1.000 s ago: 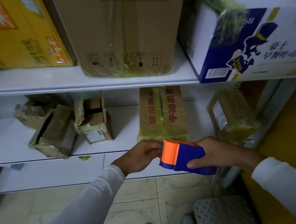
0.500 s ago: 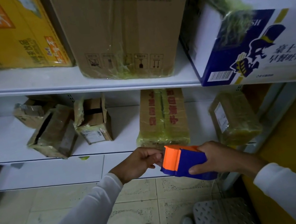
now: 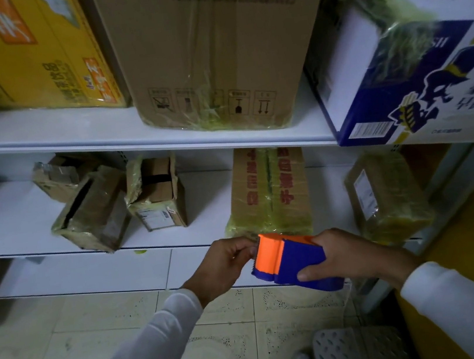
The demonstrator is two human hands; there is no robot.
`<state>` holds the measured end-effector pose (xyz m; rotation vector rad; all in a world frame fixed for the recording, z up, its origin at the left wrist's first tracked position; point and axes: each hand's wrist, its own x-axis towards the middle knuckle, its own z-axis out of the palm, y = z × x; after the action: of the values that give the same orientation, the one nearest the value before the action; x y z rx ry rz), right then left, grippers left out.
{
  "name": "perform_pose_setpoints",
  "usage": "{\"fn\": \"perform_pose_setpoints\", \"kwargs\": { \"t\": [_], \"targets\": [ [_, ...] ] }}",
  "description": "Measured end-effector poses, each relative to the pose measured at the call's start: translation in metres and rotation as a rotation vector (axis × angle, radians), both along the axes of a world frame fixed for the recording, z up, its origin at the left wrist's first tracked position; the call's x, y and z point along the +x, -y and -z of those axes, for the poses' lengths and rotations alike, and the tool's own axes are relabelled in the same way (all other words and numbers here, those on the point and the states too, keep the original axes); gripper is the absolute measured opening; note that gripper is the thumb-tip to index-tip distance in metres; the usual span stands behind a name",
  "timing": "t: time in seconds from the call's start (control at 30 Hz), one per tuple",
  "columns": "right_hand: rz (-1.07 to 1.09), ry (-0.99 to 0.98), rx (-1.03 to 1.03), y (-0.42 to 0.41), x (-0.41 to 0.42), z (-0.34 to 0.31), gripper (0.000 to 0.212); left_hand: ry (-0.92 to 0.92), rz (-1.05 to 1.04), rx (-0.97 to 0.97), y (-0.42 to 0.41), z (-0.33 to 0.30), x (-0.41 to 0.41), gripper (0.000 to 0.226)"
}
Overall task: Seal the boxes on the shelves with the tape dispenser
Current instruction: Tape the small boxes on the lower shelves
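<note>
My right hand [image 3: 351, 254] grips the blue and orange tape dispenser [image 3: 291, 260] in front of the lower shelf [image 3: 21, 224]. My left hand [image 3: 227, 263] pinches at the dispenser's orange cutter end; the tape itself is too thin to see. Just behind the dispenser lies a flat brown box with red print [image 3: 268, 193], wrapped in yellowish tape. To its left stand a small box with open flaps [image 3: 155, 197] and a tilted box [image 3: 94, 219]. A taped parcel with a label [image 3: 386, 197] stands at the right.
The upper shelf [image 3: 68, 130] carries a yellow carton [image 3: 26, 54], a large brown carton [image 3: 210, 48] and a white and blue carton [image 3: 415, 66]. Another crumpled box [image 3: 57, 178] sits at the back left. Below are tiled floor [image 3: 69, 342], my shoes and a grey perforated step [image 3: 357, 352].
Both hands with the dispenser have drifted slightly down and right in the view. The grip is the same, and the boxes have not moved.
</note>
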<state>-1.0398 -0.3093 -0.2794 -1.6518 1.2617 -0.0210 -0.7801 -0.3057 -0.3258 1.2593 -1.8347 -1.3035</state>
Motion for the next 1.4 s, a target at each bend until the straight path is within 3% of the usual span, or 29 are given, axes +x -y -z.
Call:
{"fn": "perform_pose_setpoints", "kwargs": {
  "t": [0.13,0.3,0.73,0.87,0.97,1.0,1.07,1.13,1.23,1.27,1.4],
  "targets": [
    [-0.015,0.029,0.002,0.016,0.004,-0.005,0.046,0.061,-0.088,-0.079,0.009,0.000,0.007,0.016],
    [0.017,-0.008,0.058,0.032,-0.034,-0.015,0.030,0.146,-0.246,-0.039,0.033,-0.001,0.057,0.017],
    [0.088,-0.153,0.059,0.055,-0.053,-0.005,0.045,0.238,-0.225,0.173,0.063,0.022,0.036,0.021],
    [0.124,-0.153,0.065,0.064,-0.050,0.005,0.038,0.256,-0.356,0.189,0.077,0.031,0.023,0.008],
    [0.113,-0.162,0.084,0.069,-0.052,0.009,0.036,0.384,-0.454,0.238,0.086,0.033,0.026,0.055],
    [0.111,-0.157,0.089,0.069,-0.052,0.011,0.036,0.447,-0.471,0.216,0.088,0.034,0.028,0.055],
    [0.114,-0.154,0.085,0.070,-0.053,0.014,0.035,0.514,-0.460,0.127,0.088,0.035,0.028,0.033],
    [0.123,-0.139,0.073,0.069,-0.053,0.017,0.036,0.362,-0.441,0.143,0.085,0.040,0.025,0.021],
    [0.127,-0.135,0.076,0.069,-0.053,0.018,0.037,0.030,-0.517,0.301,0.078,0.045,0.017,0.021],
    [0.130,-0.142,0.079,0.070,-0.054,0.018,0.035,0.015,-0.536,0.274,0.077,0.047,0.014,0.024],
    [0.139,-0.156,0.060,0.070,-0.055,0.018,0.038,0.272,-0.436,-0.031,0.062,0.052,0.013,0.020]
  ]
}}
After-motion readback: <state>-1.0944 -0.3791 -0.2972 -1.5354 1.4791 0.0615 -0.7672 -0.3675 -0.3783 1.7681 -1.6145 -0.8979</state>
